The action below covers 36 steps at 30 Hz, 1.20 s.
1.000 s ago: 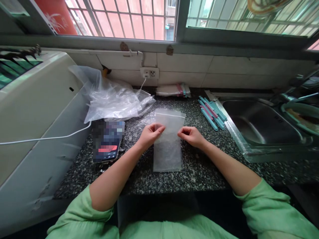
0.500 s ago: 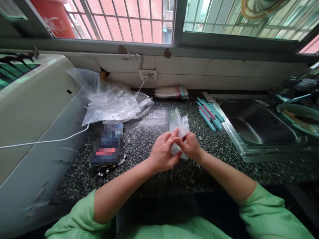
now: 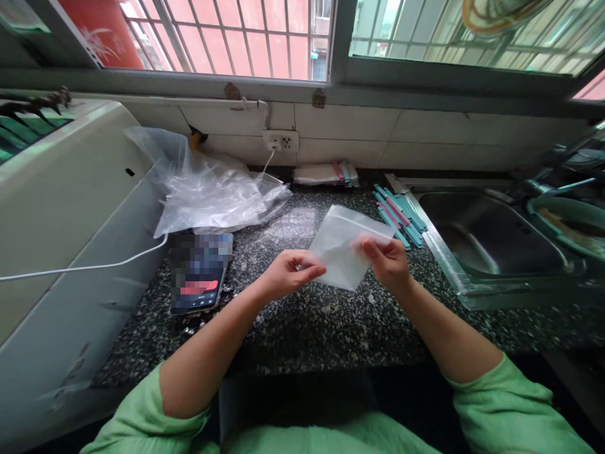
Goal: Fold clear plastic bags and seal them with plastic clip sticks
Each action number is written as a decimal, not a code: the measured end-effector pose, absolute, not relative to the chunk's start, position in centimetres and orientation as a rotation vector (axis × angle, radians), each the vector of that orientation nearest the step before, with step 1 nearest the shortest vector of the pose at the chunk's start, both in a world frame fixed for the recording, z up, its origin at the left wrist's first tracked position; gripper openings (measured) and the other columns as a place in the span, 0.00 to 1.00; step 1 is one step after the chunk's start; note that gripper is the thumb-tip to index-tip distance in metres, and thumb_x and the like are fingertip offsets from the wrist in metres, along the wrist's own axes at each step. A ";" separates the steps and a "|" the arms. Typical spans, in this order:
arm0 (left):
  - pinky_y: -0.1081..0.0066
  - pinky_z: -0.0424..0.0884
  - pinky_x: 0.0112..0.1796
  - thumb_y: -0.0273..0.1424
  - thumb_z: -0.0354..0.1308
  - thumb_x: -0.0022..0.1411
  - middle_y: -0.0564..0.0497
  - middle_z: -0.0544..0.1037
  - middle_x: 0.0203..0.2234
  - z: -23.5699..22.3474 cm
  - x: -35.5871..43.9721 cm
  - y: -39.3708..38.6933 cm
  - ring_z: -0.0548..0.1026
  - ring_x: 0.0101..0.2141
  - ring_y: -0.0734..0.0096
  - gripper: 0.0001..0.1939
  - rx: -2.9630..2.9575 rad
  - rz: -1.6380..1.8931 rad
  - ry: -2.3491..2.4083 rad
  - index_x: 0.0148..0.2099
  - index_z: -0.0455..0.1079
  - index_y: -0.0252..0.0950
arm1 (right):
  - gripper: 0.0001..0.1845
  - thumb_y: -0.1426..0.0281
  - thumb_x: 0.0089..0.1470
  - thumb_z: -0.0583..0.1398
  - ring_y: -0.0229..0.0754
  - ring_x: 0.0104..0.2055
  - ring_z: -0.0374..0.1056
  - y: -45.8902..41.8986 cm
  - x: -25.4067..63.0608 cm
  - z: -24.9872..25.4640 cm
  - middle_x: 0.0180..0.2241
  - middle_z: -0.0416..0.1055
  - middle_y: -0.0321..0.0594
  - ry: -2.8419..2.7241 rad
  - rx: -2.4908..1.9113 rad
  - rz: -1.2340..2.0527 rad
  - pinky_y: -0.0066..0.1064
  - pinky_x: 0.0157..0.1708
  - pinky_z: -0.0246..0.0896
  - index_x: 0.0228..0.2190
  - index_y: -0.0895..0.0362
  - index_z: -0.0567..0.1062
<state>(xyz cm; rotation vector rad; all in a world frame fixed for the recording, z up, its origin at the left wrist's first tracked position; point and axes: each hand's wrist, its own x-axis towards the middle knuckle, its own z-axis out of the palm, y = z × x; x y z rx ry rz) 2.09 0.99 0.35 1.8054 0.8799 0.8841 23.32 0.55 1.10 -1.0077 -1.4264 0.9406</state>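
Note:
A small frosted plastic bag (image 3: 343, 252) is stretched flat between my two hands above the dark speckled counter (image 3: 312, 340). My left hand (image 3: 290, 272) pinches its left edge between thumb and fingers. At its right side, my right hand (image 3: 387, 255) grips the bag near a band along the upper edge; some fingers show blurred through the plastic. Beyond my right hand lies a loose pile of teal and pink strips (image 3: 401, 217). A phone (image 3: 201, 274) with a partly pixelated screen lies left of my left hand.
A heap of clear plastic bags (image 3: 212, 192) covers the counter's back left. Against the tiled wall lies a flat packet with pink and teal strips (image 3: 326, 174). A steel sink (image 3: 486, 233) is set in at right, holding a green basin (image 3: 562, 221). A white cable (image 3: 94, 272) crosses the left.
My hands have moved apart, and the bag, bunched up before, is now spread flat between them. My right hand has shifted right, my left hand slightly left.

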 end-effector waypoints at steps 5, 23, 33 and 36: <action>0.73 0.63 0.28 0.35 0.57 0.54 0.53 0.71 0.18 -0.3 2.7 1.2 0.67 0.23 0.75 0.13 1.981 0.667 0.812 0.21 0.72 0.36 | 0.22 0.49 0.43 0.60 0.34 0.23 0.60 2.3 23.5 -0.1 0.21 0.67 0.35 -1.306 -1.036 0.990 0.28 0.23 0.57 0.23 0.56 0.71; 0.75 0.61 0.25 0.51 0.62 0.42 0.51 0.75 0.21 -1.2 3.4 1.3 0.66 0.22 0.77 0.24 1.195 1.128 1.096 0.29 0.75 0.32 | 0.22 0.51 0.41 0.61 0.32 0.21 0.55 2.2 21.9 -1.1 0.18 0.62 0.33 -1.572 -1.105 1.125 0.27 0.23 0.53 0.19 0.58 0.69; 0.73 0.63 0.30 0.47 0.63 0.41 0.51 0.74 0.20 -1.7 3.2 1.8 0.68 0.24 0.73 0.22 1.247 0.969 1.159 0.30 0.75 0.32 | 0.23 0.52 0.49 0.53 0.34 0.20 0.59 4.5 24.6 -1.2 0.19 0.66 0.36 -1.741 -1.288 0.912 0.27 0.22 0.55 0.22 0.59 0.71; 0.73 0.63 0.30 0.47 0.63 0.41 0.53 0.74 0.20 -1.9 3.1 1.9 0.68 0.24 0.74 0.25 1.214 0.975 1.145 0.37 0.75 0.32 | 0.16 0.58 0.50 0.55 0.39 0.26 0.65 5.8 28.1 -0.2 0.23 0.71 0.41 -1.767 -1.628 0.330 0.30 0.28 0.57 0.25 0.58 0.74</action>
